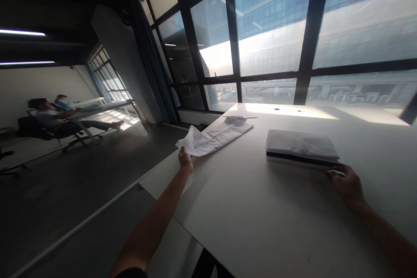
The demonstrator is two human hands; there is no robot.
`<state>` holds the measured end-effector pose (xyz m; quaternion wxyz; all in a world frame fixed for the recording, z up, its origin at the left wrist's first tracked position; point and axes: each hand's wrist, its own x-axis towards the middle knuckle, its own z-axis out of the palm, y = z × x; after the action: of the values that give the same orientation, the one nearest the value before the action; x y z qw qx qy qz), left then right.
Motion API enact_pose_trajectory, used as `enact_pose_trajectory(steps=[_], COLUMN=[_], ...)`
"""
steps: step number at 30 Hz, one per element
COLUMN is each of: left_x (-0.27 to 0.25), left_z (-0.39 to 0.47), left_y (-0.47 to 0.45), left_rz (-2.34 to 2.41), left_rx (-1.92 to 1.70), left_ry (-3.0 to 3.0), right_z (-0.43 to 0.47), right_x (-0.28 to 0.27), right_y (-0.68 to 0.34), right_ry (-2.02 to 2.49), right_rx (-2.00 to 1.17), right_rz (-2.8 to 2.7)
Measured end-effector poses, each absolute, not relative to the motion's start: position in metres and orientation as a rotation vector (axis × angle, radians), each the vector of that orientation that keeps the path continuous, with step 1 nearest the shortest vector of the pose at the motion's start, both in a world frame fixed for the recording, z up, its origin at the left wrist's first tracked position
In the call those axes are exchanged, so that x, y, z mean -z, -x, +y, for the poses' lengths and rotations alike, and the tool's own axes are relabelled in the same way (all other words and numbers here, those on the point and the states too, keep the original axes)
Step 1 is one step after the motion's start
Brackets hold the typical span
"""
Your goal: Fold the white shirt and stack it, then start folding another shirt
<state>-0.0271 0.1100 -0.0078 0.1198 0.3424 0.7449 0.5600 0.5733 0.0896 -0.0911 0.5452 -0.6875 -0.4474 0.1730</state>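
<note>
My left hand (185, 158) is closed on the near left end of a thin white crinkled sheet (216, 138), either a bag or cloth. That end is raised, while the far end lies on the white table (228, 200). To the right sits a flat folded cloth stack (301, 144), pale on top with a black layer below. At its near right corner is my right hand (348, 184), fingers curled and pinching the edge. The fingertips there are partly hidden in shadow.
Behind the sheet lies another flat white piece (240, 114). Large windows (270, 47) line the far side, with a dark curtain (154, 61) at their left. Two people sit by a distant desk (100, 108) at the left. The table's left edge borders the floor.
</note>
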Motion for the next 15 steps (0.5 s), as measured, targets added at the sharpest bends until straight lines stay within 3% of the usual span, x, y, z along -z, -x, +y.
enact_pose_trajectory(steps=[5, 8, 11, 15], left_x=[0.037, 0.037, 0.017, -0.008], left_z=[0.012, -0.019, -0.003, 0.071], left_y=[0.027, 0.003, -0.03, -0.047], left_rz=[1.952, 1.734, 1.594, 1.757], left_rx=[-1.647, -1.321, -0.991, -0.889], left_ry=[-0.908, -1.14, -1.594, -2.28], right_z=[0.09, 0.09, 0.091, 0.094], right_x=[0.089, 0.089, 0.092, 0.1], right_y=[-0.57, -0.571, -0.574, -0.579], right_ry=[1.671, 1.683, 1.677, 1.66], right_rx=[-0.402, -0.376, -0.388, -0.405], right_rz=[-1.02, -1.038, -1.047, -1.05])
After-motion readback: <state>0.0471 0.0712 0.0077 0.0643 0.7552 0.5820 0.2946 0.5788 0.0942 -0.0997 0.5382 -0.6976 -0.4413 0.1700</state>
